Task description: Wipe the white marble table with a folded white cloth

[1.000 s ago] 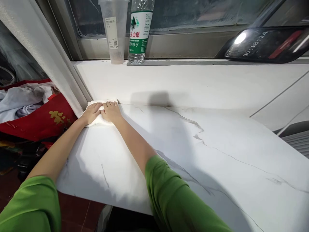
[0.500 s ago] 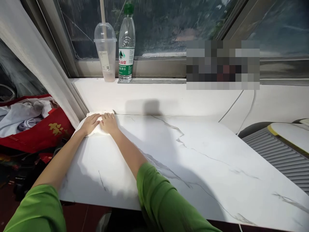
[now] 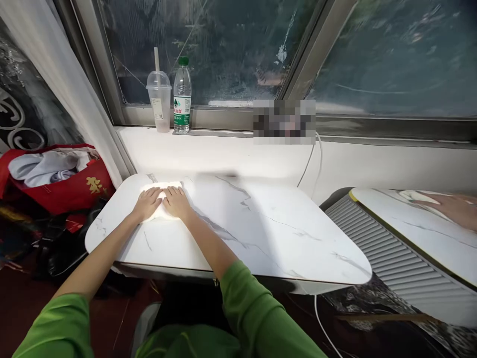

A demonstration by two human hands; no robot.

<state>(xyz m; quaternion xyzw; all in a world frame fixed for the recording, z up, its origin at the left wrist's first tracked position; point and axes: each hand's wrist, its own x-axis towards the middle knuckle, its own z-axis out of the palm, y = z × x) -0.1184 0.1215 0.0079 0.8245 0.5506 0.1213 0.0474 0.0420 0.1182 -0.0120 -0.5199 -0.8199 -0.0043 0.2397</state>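
Note:
A white cloth (image 3: 163, 211) lies flattened on the left part of a white marble-patterned tabletop (image 3: 246, 219), close to its back edge. My left hand (image 3: 148, 203) rests palm down on the cloth's left side, fingers stretched out. On the right side of the same cloth lies my right hand (image 3: 176, 201), also flat with its fingers extended. The two hands are side by side, thumbs nearly touching. Part of the cloth is hidden under them.
On the windowsill stand a plastic cup with a straw (image 3: 160, 107) and a green-capped water bottle (image 3: 182, 102). A red bag of clothes (image 3: 70, 191) is at left. Another person's hand (image 3: 452, 206) rests on a cloth on a second table (image 3: 417, 219) at right.
My view has pulled back, showing more of both tables and another person's hand at right. Both my hands and the cloth have shifted slightly from the table's back edge towards me.

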